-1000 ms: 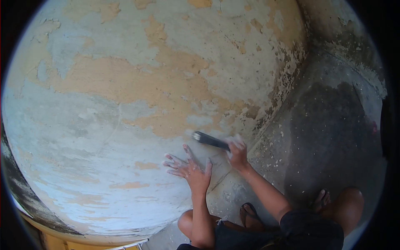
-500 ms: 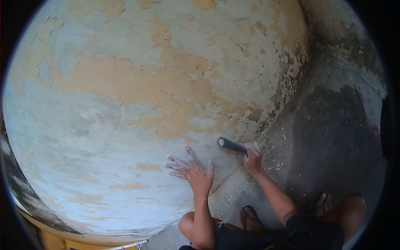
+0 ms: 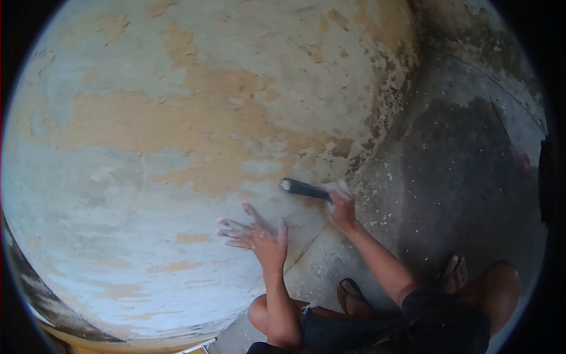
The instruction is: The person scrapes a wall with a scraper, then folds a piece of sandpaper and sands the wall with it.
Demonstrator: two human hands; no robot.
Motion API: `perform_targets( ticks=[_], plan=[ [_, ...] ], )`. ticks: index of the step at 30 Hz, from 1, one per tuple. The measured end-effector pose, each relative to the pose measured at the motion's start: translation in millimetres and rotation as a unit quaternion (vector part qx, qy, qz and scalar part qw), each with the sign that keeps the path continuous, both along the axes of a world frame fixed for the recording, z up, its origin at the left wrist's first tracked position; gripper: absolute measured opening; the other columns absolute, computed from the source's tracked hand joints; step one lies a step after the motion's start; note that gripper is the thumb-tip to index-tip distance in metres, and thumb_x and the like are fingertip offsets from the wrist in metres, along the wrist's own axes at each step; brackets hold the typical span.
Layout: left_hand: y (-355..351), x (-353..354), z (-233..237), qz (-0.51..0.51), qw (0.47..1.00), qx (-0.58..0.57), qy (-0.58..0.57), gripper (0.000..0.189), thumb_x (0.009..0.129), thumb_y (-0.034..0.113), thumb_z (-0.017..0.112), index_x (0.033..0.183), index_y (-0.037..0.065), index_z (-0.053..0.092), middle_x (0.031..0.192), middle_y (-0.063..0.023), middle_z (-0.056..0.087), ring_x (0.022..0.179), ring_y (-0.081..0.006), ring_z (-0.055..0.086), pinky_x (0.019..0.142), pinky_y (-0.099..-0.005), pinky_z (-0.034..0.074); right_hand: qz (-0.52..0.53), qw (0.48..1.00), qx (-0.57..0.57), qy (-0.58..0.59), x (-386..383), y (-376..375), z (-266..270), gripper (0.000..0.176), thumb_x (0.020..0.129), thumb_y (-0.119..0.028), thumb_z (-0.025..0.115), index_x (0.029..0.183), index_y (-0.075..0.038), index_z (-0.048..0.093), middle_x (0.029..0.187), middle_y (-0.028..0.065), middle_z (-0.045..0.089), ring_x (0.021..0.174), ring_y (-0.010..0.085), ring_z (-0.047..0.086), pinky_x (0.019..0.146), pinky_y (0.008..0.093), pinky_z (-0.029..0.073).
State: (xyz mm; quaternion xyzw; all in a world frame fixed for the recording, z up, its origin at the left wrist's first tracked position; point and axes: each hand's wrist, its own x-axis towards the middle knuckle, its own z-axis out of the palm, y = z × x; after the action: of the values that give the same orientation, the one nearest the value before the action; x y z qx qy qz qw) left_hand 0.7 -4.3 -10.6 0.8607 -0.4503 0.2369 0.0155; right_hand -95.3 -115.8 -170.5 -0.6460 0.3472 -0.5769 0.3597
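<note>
My left hand rests against the peeling wall with its fingers spread. White dust coats the fingers. To its right, my right hand is closed around a dark bar-shaped tool with a pale, worn end. That end points left, close to the wall surface. Any part of the tool beyond my fingers is hidden, so its exact kind cannot be told. Around both hands the wall shows white and grey coating, with orange-tan patches where paint has come away.
On the right is a concrete floor with a dark damp patch and scattered pale flakes. My feet, in dark flip-flops, are below. Part of a light metal frame shows at the bottom edge. Another stained wall meets this one at upper right.
In the view, the wall and both hands have shifted left. The right hand has moved the tool slightly up and left. The left hand stays spread on the wall.
</note>
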Motion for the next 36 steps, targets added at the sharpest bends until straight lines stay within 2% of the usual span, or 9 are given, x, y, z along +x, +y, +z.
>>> perform_targets(
  ticks=[4,7,13,16,19,22,28,33,36],
  plan=[
    [-7.5,-7.4,2.8,0.025,1.0,-0.004,-0.001,0.108,0.073,0.043,0.074,0.158,0.023,0.011,0.156,-0.0314,-0.02,0.139,-0.0558,-0.025,0.105,-0.0746,-0.006,0.01,1.0,-0.007,-0.005,-2.8,-11.1,0.0,0.045,0.071,0.003,0.067,0.114,-0.011,0.064,0.098,0.0087,0.067,0.089,0.0352,0.061,0.077,0.0432,0.051],
    [-4.8,-8.8,3.9,0.024,1.0,-0.005,0.016,0.107,0.073,0.042,0.074,0.158,0.024,0.011,0.156,-0.0309,-0.02,0.14,-0.0554,-0.025,0.105,-0.0744,-0.006,-0.029,0.999,-0.013,-0.005,5.5,-1.2,-71.6,0.046,0.07,0.002,0.067,0.114,-0.013,0.064,0.098,0.0074,0.066,0.09,0.034,0.061,0.075,0.0428,0.051],
    [-8.6,-14.9,5.8,-0.008,1.0,-0.003,0.029,0.103,0.075,0.047,0.071,0.158,0.026,0.014,0.155,-0.035,-0.018,0.137,-0.0585,-0.025,0.103,-0.0759,-0.007,0.012,0.999,-0.023,0.02,-12.5,-12.3,1.3,0.044,0.071,0.003,0.066,0.112,-0.012,0.065,0.097,0.0066,0.067,0.088,0.0328,0.062,0.075,0.0433,0.052],
    [-7.1,-12.4,5.6,0.027,1.0,-0.004,0.014,0.11,0.072,0.042,0.076,0.158,0.025,0.01,0.156,-0.0306,-0.021,0.14,-0.055,-0.024,0.105,-0.0744,-0.005,0.01,1.0,-0.027,-0.002,-7.6,-18.1,8.7,0.044,0.071,0.003,0.066,0.112,-0.012,0.065,0.098,0.0067,0.067,0.088,0.033,0.062,0.077,0.0429,0.052],
    [-5.5,-10.1,3.6,0.033,0.999,0.0,0.024,0.109,0.072,0.042,0.075,0.158,0.025,0.01,0.156,-0.0306,-0.02,0.14,-0.0553,-0.024,0.106,-0.0736,-0.005,-0.024,1.0,0.012,-0.015,5.6,-5.9,-54.2,0.046,0.07,0.004,0.066,0.113,-0.013,0.065,0.1,0.0064,0.067,0.091,0.0326,0.061,0.076,0.0419,0.051],
    [-6.9,-6.5,6.0,0.034,0.999,0.008,0.018,0.109,0.073,0.043,0.075,0.158,0.024,0.01,0.157,-0.0307,-0.02,0.14,-0.0552,-0.024,0.106,-0.0732,-0.005,-0.024,1.0,0.011,0.004,-5.5,-1.3,-65.0,0.047,0.07,0.005,0.065,0.113,-0.014,0.065,0.1,0.0064,0.067,0.093,0.0327,0.061,0.077,0.0422,0.051],
    [-0.3,-8.3,5.5,0.017,1.0,0.022,0.013,0.109,0.072,0.043,0.075,0.158,0.024,0.011,0.157,-0.0309,-0.019,0.14,-0.0553,-0.024,0.106,-0.0728,-0.006,0.026,1.0,0.001,-0.015,-3.0,-23.6,13.3,0.046,0.069,0.005,0.064,0.111,-0.013,0.066,0.099,0.0069,0.067,0.093,0.0337,0.061,0.079,0.0426,0.051],
    [-2.2,-8.0,7.1,0.003,1.0,0.017,0.024,0.102,0.076,0.048,0.071,0.158,0.025,0.015,0.155,-0.0354,-0.017,0.137,-0.0603,-0.024,0.104,-0.0745,-0.009,-0.031,0.999,0.015,0.008,-1.2,-4.5,-71.6,0.045,0.069,0.004,0.065,0.111,-0.013,0.066,0.099,0.0069,0.067,0.093,0.0338,0.061,0.079,0.0421,0.051],
    [-1.5,-6.7,7.0,0.009,0.999,0.015,0.036,0.103,0.076,0.049,0.071,0.158,0.025,0.014,0.154,-0.0361,-0.017,0.137,-0.0604,-0.024,0.104,-0.0746,-0.009,-0.058,0.997,0.022,0.037,1.8,-7.8,-81.4,0.043,0.07,0.002,0.066,0.109,-0.013,0.067,0.098,0.0069,0.067,0.092,0.0333,0.061,0.078,0.0422,0.051]
  ],
)
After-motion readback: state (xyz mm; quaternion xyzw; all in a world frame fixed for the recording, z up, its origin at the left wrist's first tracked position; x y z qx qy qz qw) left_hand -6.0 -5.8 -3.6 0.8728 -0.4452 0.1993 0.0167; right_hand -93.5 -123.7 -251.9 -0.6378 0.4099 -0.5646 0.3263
